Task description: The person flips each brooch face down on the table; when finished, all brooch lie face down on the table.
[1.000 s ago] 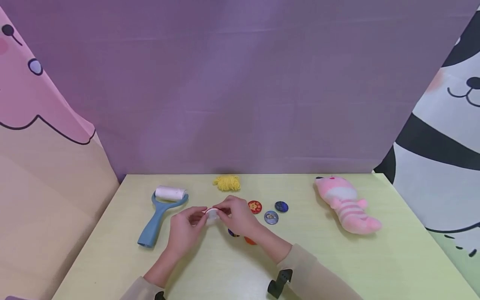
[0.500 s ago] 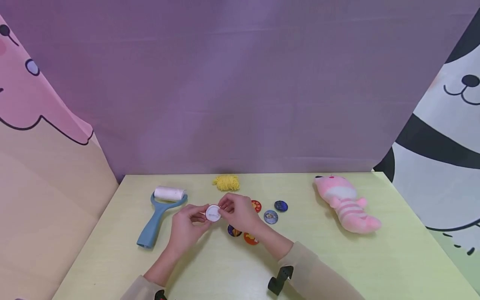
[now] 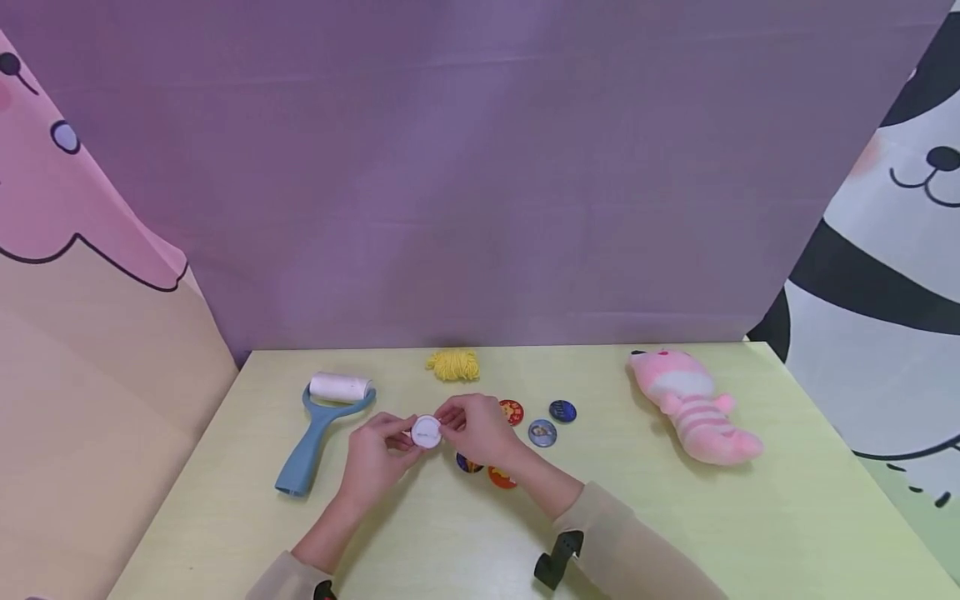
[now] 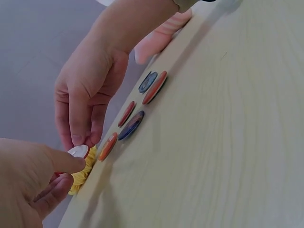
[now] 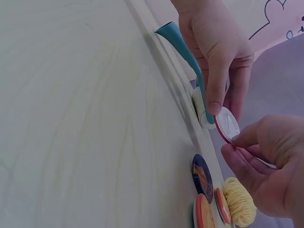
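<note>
A round button badge (image 3: 426, 432) is held up over the table, its white back with a thin metal pin facing me and a red rim showing in the right wrist view. My left hand (image 3: 377, 457) pinches its left edge between thumb and fingers. On the opposite edge, my right hand (image 3: 480, 431) grips it with thumb and fingertips. The badge's printed front is hidden. Near my right hand lie several more badges: a red one (image 3: 512, 412), a silver-blue one (image 3: 542, 432), a dark blue one (image 3: 562, 411), and an orange one (image 3: 502, 477) partly covered by the right wrist.
A blue-handled lint roller (image 3: 311, 442) lies left of my left hand. Yellow yarn (image 3: 453, 365) sits at the table's back edge. A pink striped plush toy (image 3: 697, 408) rests on the right. Behind the table (image 3: 675, 533) hangs a purple cloth (image 3: 480, 183).
The badge has turned from nearly edge-on until its white back faces me. Both hands keep hold of it, with only small finger shifts.
</note>
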### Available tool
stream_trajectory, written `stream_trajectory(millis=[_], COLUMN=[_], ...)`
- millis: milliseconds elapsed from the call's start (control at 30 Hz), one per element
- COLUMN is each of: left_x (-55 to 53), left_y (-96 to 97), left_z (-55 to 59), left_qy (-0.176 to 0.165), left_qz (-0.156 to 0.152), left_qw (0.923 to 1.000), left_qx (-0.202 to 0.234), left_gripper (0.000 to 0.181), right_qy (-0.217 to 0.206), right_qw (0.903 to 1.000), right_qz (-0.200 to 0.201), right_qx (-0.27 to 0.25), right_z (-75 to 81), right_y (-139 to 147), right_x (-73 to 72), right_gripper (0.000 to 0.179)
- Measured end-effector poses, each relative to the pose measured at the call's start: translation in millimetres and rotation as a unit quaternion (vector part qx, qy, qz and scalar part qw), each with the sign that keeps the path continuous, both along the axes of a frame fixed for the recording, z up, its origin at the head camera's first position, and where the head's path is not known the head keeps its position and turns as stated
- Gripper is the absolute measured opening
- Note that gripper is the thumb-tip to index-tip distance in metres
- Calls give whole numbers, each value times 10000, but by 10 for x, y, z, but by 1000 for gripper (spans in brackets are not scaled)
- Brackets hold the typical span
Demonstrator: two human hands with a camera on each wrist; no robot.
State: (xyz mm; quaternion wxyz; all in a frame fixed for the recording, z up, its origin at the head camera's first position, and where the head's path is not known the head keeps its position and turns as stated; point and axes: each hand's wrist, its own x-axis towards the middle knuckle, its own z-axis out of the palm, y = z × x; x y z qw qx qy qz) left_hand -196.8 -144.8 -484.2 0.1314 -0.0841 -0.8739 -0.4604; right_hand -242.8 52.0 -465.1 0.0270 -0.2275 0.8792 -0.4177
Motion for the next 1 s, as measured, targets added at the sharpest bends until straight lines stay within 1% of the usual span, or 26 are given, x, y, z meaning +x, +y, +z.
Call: stream_trajectory(millis=[167, 300, 433, 733, 800, 867, 1000], left_x=[0, -3, -11, -2, 2, -2, -38], left_y=[-18, -31, -37, -45, -47, -46, -41], left_z=[-37, -85, -117, -140, -141, -133, -96], left_qy=[-214, -181, -177, -177, -276, -469, -763], left_qz=[33, -1, -2, 32, 5, -23, -100], left_qw=[9993, 9978, 9958, 9941, 9939, 9935, 9922], left_qx=[-309, -638, -897, -1068, -1067, -1038, -981], left_gripper=[38, 38, 37, 29, 27, 26, 25], right_qy=[-83, -30, 34, 402, 336, 240, 202], right_qw=[9998, 9993, 9988, 9957, 9954, 9949, 9930], right_qz=[27, 158, 306, 454, 449, 423, 421], right_qx=[154, 337, 368, 693, 775, 889, 1083], right_z=[-46, -82, -103, -167, -176, -185, -186], right_y=[-28, -62, -82, -136, -145, -152, -163], right_x=[7, 19, 27, 18, 22, 24, 7], right_gripper=[14, 16, 18, 18, 18, 19, 19])
